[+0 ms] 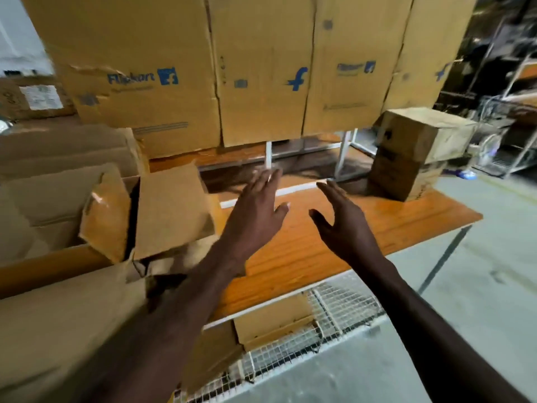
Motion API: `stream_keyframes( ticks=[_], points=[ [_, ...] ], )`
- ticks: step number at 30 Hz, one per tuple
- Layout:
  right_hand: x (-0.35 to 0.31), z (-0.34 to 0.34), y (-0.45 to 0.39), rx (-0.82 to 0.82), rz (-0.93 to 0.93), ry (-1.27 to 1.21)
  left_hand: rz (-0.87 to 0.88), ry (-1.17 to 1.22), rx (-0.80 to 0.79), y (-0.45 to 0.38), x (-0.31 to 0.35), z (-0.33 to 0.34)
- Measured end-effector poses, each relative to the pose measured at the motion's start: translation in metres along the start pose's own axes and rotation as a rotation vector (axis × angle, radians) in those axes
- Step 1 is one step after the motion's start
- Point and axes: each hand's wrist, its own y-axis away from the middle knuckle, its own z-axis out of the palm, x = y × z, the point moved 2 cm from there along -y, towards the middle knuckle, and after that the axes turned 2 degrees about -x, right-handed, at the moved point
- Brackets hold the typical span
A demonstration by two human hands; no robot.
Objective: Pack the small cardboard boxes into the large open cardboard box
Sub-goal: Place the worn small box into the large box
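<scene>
Both forearms reach out empty over the orange bench, with the small boxes well off to the right.

Nearest the camera, the left hand (255,207) and the right hand (340,219) hang above the bench (377,228), fingers straight and spread wide, palms turned toward each other, holding nothing. The two stacked small cardboard boxes (412,152) stand at the bench's far right end, apart from both hands; the large open cardboard box (52,257) sits at the left, its torn flaps (171,210) leaning in over the mouth. The likely trouble: the stack stands close to the bench's end, so a hurried one-sided grab could tip the upper box off onto the floor. The sagging flaps could also catch a box coming in and block it. The frame is motion-blurred, so finer detail is uncertain.
</scene>
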Motion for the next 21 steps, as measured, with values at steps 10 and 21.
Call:
stream_keyframes(
  ticks=[10,21],
  points=[
    [0.179,-0.106,-0.002,0.04,0.167,0.073,0.114,0.065,-0.049,-0.086,0.078,0.134],
    [0.336,-0.167,-0.103,-0.002,0.215,0.073,0.078,0.201,-0.115,-0.231,0.13,0.261]
  ],
)
